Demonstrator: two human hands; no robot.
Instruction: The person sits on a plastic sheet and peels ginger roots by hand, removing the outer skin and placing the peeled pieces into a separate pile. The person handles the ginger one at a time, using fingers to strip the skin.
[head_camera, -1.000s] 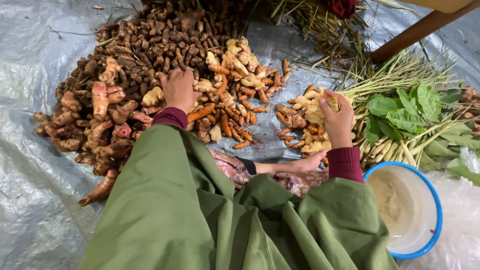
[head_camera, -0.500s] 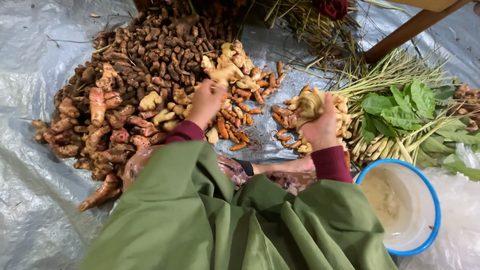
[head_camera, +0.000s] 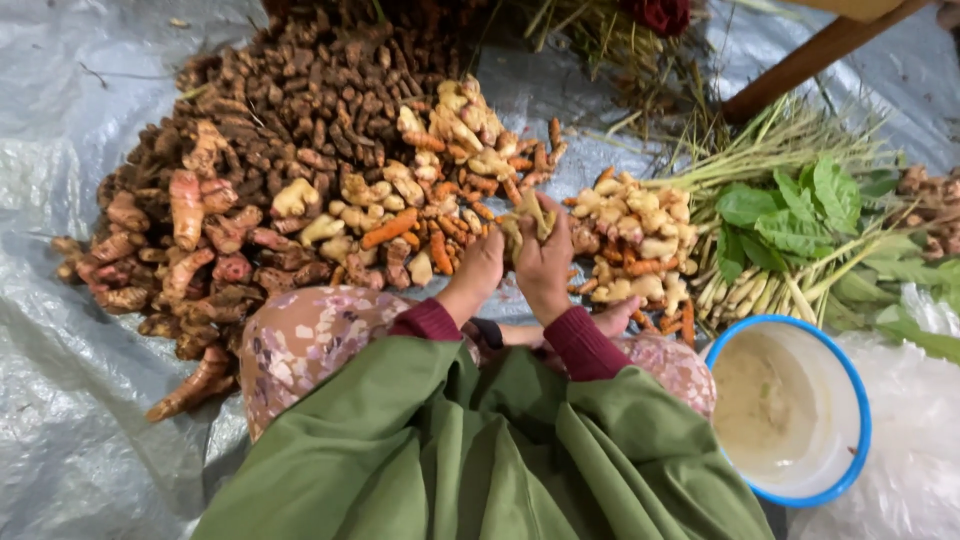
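Both my hands meet in front of me over a heap of roots. My left hand (head_camera: 480, 268) and my right hand (head_camera: 545, 262) together grip one pale ginger piece (head_camera: 527, 215), held just above the ground sheet. Orange turmeric fingers (head_camera: 440, 235) lie right under the hands. A small pile of pale ginger (head_camera: 635, 225) sits to the right of them, and a big heap of dark brown roots (head_camera: 290, 90) with reddish galangal (head_camera: 190, 230) spreads to the left. My green sleeves with maroon cuffs fill the lower view.
A grey plastic sheet (head_camera: 60, 400) covers the ground. A white bowl with a blue rim (head_camera: 790, 415) stands at the lower right. Lemongrass stalks (head_camera: 770, 150) and green leaves (head_camera: 790, 215) lie at the right, below a wooden leg (head_camera: 810, 55).
My left hand left the heap on the left and came to the middle. My right hand brought its ginger piece leftward, and both hands now hold it together.
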